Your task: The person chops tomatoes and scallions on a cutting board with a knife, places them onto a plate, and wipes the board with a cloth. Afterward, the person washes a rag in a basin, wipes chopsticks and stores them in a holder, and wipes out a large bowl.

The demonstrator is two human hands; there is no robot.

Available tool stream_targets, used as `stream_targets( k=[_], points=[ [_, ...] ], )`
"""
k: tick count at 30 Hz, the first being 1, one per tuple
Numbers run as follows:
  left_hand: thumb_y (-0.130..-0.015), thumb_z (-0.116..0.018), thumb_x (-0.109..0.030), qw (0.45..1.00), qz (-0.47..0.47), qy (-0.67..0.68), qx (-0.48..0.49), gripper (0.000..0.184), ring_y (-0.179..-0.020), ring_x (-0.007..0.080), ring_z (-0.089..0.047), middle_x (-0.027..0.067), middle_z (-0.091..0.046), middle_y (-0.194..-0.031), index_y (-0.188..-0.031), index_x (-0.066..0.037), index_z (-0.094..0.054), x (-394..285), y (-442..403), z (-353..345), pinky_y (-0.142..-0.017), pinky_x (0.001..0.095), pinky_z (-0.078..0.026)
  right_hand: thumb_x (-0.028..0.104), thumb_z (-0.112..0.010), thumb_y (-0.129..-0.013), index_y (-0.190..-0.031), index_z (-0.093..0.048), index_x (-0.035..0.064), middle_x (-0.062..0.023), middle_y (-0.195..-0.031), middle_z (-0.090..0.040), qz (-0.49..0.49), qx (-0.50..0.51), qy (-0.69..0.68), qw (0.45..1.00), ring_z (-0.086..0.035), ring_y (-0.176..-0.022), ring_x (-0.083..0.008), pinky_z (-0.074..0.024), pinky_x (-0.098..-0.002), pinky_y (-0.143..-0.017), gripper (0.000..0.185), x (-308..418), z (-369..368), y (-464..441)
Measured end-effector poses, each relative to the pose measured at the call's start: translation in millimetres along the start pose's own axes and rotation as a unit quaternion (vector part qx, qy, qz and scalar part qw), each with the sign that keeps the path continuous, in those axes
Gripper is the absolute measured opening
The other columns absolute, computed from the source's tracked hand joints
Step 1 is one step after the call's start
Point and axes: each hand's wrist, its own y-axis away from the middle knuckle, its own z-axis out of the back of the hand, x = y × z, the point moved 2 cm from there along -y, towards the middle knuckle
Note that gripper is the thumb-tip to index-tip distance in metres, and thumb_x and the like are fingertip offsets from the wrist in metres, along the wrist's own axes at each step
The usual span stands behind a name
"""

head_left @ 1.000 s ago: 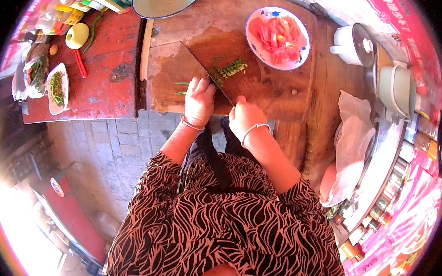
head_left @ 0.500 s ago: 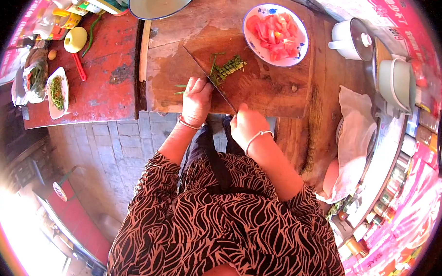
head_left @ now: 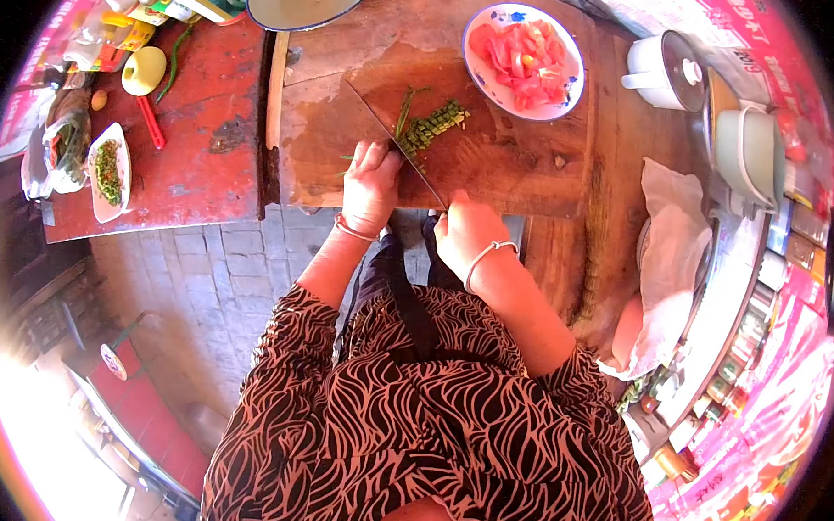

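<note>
My right hand is closed round the handle of a knife, whose long blade slants up and left across the wooden cutting board. Against the blade's left side, my left hand has its fingers bent over green stalks; only their ends show. Chopped green pieces lie in a heap just right of the blade. A white bowl with a blue rim stands at the board's upper right, holding cut red pieces.
On the red table at left are a dish of chopped greens, a pale round fruit, a red-handled tool and an egg. An enamel basin stands behind; a lidded white pot stands right.
The cut pieces right of the blade have spread and grown in number, with longer bits standing beside the heap. Less stalk shows left of my left hand. Both hands have shifted only slightly.
</note>
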Motion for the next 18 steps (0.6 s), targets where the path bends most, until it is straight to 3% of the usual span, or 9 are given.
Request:
stream_targets(
  k=[7,18],
  points=[
    [-0.065,-0.052,-0.001,0.999,-0.014,-0.04,-0.009,0.019,-0.083,0.0307,-0.05,0.0099,-0.054,-0.091,-0.082,-0.005,-0.059,0.5,3.5,0.3,-0.071,0.0376,-0.047,0.017,-0.048,-0.081,-0.09,-0.051,-0.0017,-0.0244,-0.082,-0.062,-0.009,-0.014,0.003,1.0,-0.061,-0.081,-0.0395,-0.0479,-0.0455,-0.073,0.021,10.8,-6.5,-19.8],
    [-0.064,-0.051,0.002,1.0,-0.005,0.011,-0.012,0.017,-0.082,0.0307,-0.05,0.0096,-0.054,-0.088,-0.078,-0.005,-0.058,5.2,2.7,3.6,-0.07,0.0381,-0.047,0.018,-0.053,-0.079,-0.092,-0.051,-0.0022,-0.0242,-0.083,-0.062,-0.026,0.016,-0.009,0.999,-0.06,-0.083,-0.0389,-0.0479,-0.0454,-0.074,0.024,2.0,-10.9,-5.4]
  ],
)
